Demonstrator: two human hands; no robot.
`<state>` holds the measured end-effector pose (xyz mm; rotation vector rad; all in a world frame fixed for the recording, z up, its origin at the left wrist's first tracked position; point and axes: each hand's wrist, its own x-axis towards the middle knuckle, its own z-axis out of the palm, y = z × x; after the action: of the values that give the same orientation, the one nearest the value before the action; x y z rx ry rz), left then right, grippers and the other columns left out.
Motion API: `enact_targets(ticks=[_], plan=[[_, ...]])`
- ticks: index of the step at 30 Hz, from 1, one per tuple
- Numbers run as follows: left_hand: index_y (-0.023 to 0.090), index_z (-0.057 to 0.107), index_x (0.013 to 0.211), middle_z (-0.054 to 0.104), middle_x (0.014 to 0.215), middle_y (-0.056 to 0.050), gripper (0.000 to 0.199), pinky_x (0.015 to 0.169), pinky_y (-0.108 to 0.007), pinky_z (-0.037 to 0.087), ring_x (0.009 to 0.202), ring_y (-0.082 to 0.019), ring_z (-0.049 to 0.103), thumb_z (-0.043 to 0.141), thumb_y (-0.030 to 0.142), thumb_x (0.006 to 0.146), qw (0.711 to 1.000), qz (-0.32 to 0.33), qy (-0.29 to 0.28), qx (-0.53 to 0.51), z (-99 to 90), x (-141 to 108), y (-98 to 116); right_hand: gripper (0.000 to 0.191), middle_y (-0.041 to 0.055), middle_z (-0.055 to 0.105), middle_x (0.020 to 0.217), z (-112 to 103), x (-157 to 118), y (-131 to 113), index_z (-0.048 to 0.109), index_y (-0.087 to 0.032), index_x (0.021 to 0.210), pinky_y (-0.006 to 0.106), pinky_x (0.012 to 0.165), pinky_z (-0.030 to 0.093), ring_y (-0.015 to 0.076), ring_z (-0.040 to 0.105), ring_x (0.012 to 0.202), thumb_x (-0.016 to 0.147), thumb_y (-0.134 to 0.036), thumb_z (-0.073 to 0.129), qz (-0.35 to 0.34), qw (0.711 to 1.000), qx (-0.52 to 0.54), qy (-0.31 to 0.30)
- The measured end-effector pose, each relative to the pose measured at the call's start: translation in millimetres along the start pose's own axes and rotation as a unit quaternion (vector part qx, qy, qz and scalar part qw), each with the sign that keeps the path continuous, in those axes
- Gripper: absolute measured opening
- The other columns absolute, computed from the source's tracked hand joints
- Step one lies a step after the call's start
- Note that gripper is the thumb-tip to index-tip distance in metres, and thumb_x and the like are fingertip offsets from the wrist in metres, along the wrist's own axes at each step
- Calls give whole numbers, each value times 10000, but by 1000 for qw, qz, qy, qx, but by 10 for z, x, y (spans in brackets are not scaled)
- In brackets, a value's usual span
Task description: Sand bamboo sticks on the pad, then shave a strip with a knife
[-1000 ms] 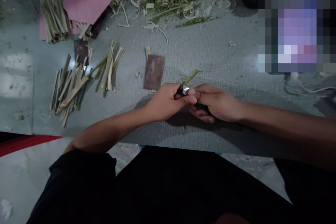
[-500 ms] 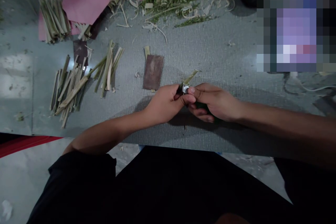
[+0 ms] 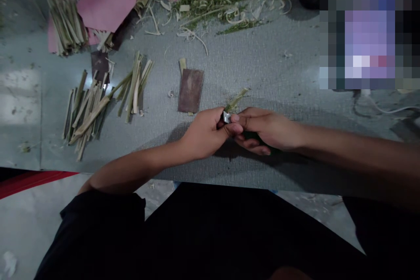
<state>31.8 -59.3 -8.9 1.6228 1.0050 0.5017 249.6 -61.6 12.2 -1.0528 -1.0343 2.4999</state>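
My left hand [image 3: 208,133] is closed, its fingers pinching a short green plant strip [image 3: 236,99] that sticks up and to the right. A small shiny metal blade [image 3: 226,117] lies against the strip's lower end. My right hand [image 3: 265,127] is closed around the knife that this blade seems to belong to; dark green shows beneath its fingers, perhaps the handle. Both hands touch near the blade, so much of the strip and knife is hidden. Just left of them lies a brown rectangular piece, like sandpaper [image 3: 190,90], over a pale strip [image 3: 182,64].
Cut strips [image 3: 90,111] lie loosely piled at left, beside a smaller bunch [image 3: 135,87]. Pink paper [image 3: 110,2] and more strips [image 3: 67,24] sit at the upper left. Shavings [image 3: 213,4] cover the back of the grey table [image 3: 157,140]. A white cable [image 3: 387,107] is at right.
The blade has slid a little left and down along the strip, towards my left fingers. My right hand has shifted slightly with it; my left hand has barely moved.
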Motion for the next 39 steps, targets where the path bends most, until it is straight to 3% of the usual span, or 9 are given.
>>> enact_targets(ticks=[7, 13, 19, 26, 31, 39], plan=[[239, 589, 804, 547, 708, 22, 770, 638, -324, 361, 684, -164, 478, 662, 971, 1030, 1000, 12, 12, 7, -13, 50, -48, 531, -59, 463, 616, 28, 1, 23, 554, -239, 845, 194, 354, 366, 82, 389, 418, 1138, -629, 764, -32, 997, 3, 64], [253, 495, 766, 421, 685, 56, 818, 588, -318, 307, 643, -138, 386, 774, 1007, 915, 999, 14, -20, -42, -42, 93, -78, 579, -68, 425, 558, -48, -2, -36, 521, -244, 786, 196, 325, 278, 84, 383, 360, 1124, -655, 751, 26, 999, -16, -16], [239, 556, 816, 474, 702, 54, 798, 585, -309, 328, 635, -132, 422, 753, 1003, 941, 999, 23, -20, -25, -30, 71, -103, 578, -78, 421, 555, -112, 31, -5, 503, -260, 819, 216, 306, 260, 86, 338, 339, 1119, -690, 744, 49, 998, -1, -45], [239, 566, 843, 590, 733, 21, 776, 659, -322, 410, 684, -161, 531, 605, 985, 1053, 998, 29, 28, 47, 29, -5, -43, 548, -71, 428, 566, -15, -18, -58, 527, -251, 833, 205, 331, 264, 85, 367, 365, 1097, -648, 797, 42, 999, 3, 3], [240, 582, 849, 643, 748, -2, 776, 653, -329, 406, 686, -171, 556, 557, 979, 1083, 996, 24, 52, 66, 25, -10, -26, 530, -62, 454, 621, 34, -9, 5, 552, -251, 872, 210, 359, 330, 92, 376, 424, 1102, -662, 795, -13, 998, 10, 63], [234, 567, 772, 542, 678, 22, 815, 609, -320, 355, 651, -154, 502, 575, 996, 1061, 998, 35, 32, 49, -28, 62, -43, 591, -47, 472, 611, -11, 24, 97, 582, -232, 814, 223, 376, 356, 87, 408, 425, 1129, -698, 765, -65, 994, -13, 83]])
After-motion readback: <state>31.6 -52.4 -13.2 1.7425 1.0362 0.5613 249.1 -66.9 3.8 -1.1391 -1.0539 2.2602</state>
